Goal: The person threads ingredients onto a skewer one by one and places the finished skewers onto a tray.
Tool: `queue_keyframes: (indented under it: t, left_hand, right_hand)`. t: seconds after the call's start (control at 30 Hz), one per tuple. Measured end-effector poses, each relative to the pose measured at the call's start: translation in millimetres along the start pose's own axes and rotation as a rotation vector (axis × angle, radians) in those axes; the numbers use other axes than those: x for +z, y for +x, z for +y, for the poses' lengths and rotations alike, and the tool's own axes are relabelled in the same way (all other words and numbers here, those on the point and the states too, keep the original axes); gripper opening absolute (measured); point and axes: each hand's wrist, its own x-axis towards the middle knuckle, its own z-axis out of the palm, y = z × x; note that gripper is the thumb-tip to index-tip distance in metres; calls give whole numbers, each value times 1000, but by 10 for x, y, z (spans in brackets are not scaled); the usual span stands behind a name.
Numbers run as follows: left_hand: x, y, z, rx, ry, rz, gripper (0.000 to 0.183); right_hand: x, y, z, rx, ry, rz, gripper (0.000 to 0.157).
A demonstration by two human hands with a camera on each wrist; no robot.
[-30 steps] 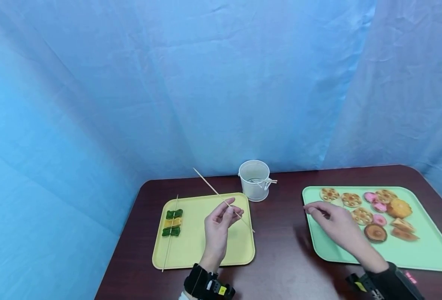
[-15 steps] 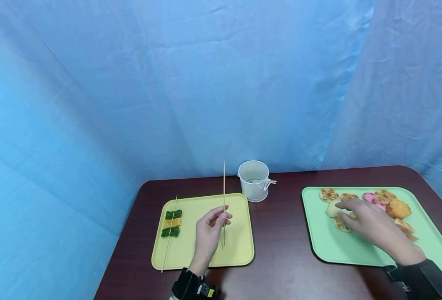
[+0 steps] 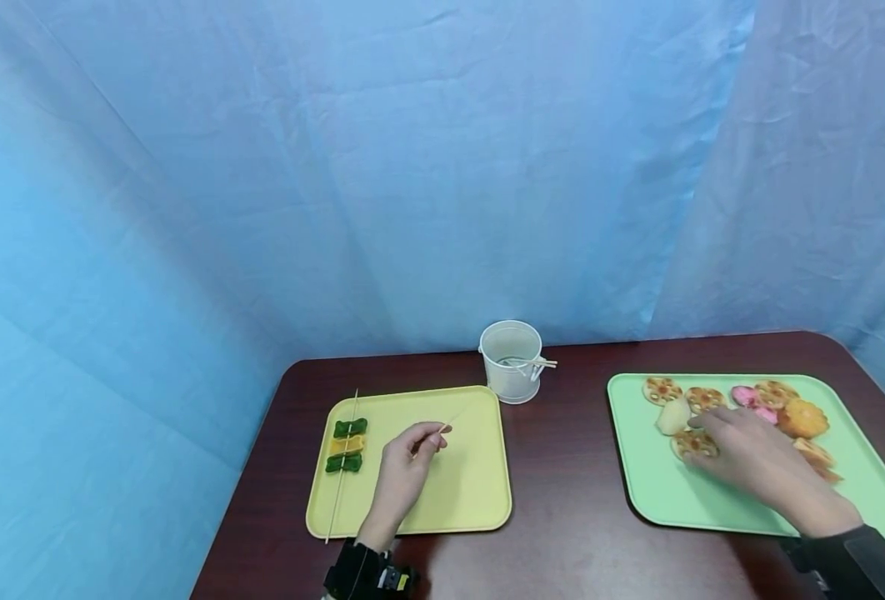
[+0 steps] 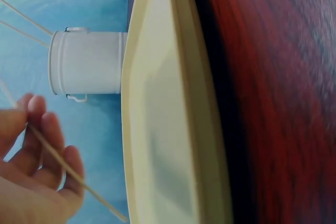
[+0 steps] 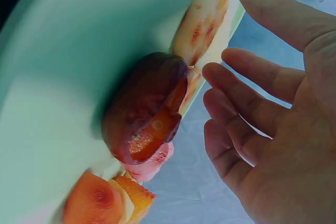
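My left hand (image 3: 405,471) pinches a thin wooden skewer (image 4: 79,179) over the yellow tray (image 3: 457,508); nothing is threaded on the part that shows. On that tray's left side lies another skewer through green pieces (image 3: 343,462) and a yellow piece (image 3: 347,446). My right hand (image 3: 765,458) hovers over the green tray (image 3: 660,500), fingers spread and loosely bent, holding nothing. Its fingertips are beside a lotus root slice (image 3: 692,444) and a pale round slice (image 3: 673,415). Under the hand sits a brown mushroom cap (image 5: 142,108), hidden from the head view.
A white bucket (image 3: 512,383) with a few skewers stands behind the yellow tray. Other food on the green tray includes more lotus root slices (image 3: 662,390), pink pieces (image 3: 745,396) and an orange-yellow piece (image 3: 802,418). A blue curtain (image 3: 442,183) hangs behind the dark table (image 3: 562,500).
My left hand has moved left and lower, and the skewer has swung from leaning left to pointing away right. My right hand has moved over the food; one lotus root slice has shifted left.
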Motion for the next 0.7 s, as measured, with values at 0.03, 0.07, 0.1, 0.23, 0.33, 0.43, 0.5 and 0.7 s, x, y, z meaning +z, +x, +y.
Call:
queue_keyframes:
  t: [0.03,0.07,0.1,0.23,0.33,0.43,0.5,0.7]
  left_hand:
    - [1,2,-7,6,20,-23,19]
    - [2,4,-9,4,33,-45,19]
    - [3,6,-10,9,46,-67,19]
    - [9,7,1,16,81,-119,18]
    - [16,10,25,7,108,-135,18]
    - [29,13,51,5,135,-157,19]
    - [42,14,64,6,147,-178,20]
    - [114,-5,94,1,150,-253,21]
  right_hand:
    - [10,-7,2,-7,-3,11,48]
    - [19,-12,2,-12,-4,15,48]
    - [28,-16,0,-14,-6,17,48]
    - [56,-20,-11,-14,3,8,49]
    - [66,-17,-6,-21,-3,1,48]
    - [74,-14,2,-27,-14,7,46]
    - [80,-12,2,-21,-7,3,47]
    - [109,7,5,37,0,-44,49]
